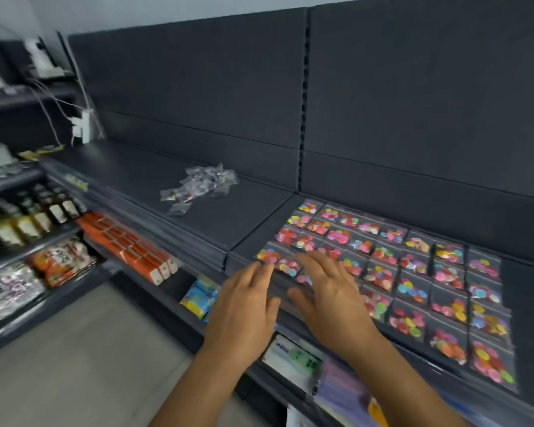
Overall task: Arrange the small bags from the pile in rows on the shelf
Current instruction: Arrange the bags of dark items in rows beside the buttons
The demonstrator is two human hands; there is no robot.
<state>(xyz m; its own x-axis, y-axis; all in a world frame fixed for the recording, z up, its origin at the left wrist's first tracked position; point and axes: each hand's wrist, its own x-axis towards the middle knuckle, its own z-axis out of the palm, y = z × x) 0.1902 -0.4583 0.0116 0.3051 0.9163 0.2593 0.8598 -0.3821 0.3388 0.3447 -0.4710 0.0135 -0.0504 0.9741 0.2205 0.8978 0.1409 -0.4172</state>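
Observation:
Several small clear bags of coloured discs (413, 272) lie in neat rows on the right part of the dark shelf (253, 217). A loose pile of small clear bags (201, 186) sits further back on the left part of the shelf. My left hand (244, 306) hovers at the shelf's front edge, fingers straight, its fingertips reaching the nearest bag at the left end of the rows. My right hand (327, 291) lies flat over the front-left bags with fingers spread. Neither hand holds anything.
Lower shelves hold orange boxes (130, 245), snack packets (59, 263), bottles (28, 217) and a blue pack (201, 297). White cables and a plug (80, 124) hang at the shelf's far left end. The grey floor (84, 359) lies below left.

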